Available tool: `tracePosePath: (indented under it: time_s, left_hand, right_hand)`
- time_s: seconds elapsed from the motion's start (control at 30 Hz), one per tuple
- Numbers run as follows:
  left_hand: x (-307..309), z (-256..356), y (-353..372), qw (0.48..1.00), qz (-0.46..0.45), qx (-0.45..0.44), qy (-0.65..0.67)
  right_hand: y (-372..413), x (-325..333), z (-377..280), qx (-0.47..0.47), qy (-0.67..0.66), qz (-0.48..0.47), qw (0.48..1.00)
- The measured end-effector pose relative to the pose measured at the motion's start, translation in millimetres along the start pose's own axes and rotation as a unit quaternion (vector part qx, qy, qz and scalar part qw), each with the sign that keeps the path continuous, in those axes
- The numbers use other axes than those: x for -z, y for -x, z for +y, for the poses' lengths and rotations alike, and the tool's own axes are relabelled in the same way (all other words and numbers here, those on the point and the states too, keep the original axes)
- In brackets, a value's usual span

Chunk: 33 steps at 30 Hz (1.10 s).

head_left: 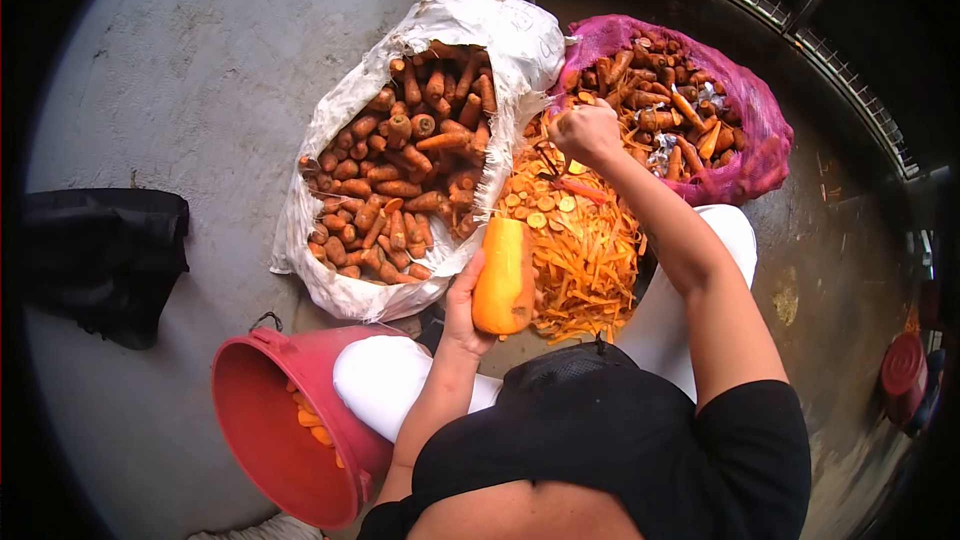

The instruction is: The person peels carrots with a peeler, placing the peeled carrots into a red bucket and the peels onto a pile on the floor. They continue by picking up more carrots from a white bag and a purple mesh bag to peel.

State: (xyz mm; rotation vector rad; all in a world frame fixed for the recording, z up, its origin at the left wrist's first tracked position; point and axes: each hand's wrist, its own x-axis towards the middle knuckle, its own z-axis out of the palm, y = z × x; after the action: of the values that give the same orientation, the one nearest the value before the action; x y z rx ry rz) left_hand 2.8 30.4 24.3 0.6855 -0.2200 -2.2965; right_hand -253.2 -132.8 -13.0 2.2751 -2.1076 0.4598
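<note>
Black shirt (600, 440), nearest us, across the foot of the view; our white-clad knees (380, 380) just beyond it, spread to either side.

Item, carrot (503, 275): one, large, peeled bright orange with a few brown marks, in front of our shirt. Long axis runs away from us, nearly in line with our view, wider end toward us.

Item, left hand (464, 308): grasping the carrot from its left side, near the wider end; plainly the nearer hand.

Item, right hand (588, 130): clenched, farther out, beyond the carrot and to its right, apart from it. We appear to have it closed on a tool (548, 160), thin and dark, too blurred to name. From this hand, the carrot lies back toward us and to the left, its narrower end facing outward.

Item, peelings (590, 275): strips and round slices, heaped under and beyond the carrot.

Edges: white sack (515, 25) of unpeeled carrots (400, 165), its frayed rim close on our left; pink sack (768, 145) beside the right hand; red bucket (235, 415), tipped toward us, outside our left knee. Open room: above the peelings, between the white sack's rim and our right leg.
</note>
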Motion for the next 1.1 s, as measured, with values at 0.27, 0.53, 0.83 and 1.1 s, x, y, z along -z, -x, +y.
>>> tracePosePath:
  time_s: [0.27, 0.53, 0.83, 1.1]
  left_hand:
    - [6.3, 6.7, -22.1, 0.992, 0.109, -0.046, 0.033]
    - [-7.0, -0.3, -30.6, 0.987, 0.154, 0.009, 0.039]
    - [-4.8, -3.7, -25.3, 0.987, 0.157, -0.006, 0.043]
    - [16.9, 1.1, -12.1, 0.990, 0.123, -0.042, -0.045]
  right_hand:
    - [37.7, 48.1, -56.5, 0.166, -0.250, 0.034, 0.953]
    - [73.8, 65.1, -90.7, 0.340, -0.300, 0.100, 0.886]
    - [80.3, 50.5, -93.3, 0.337, -0.308, 0.087, 0.886]
    - [7.5, -8.7, -20.8, 0.173, -0.055, 0.127, 0.975]
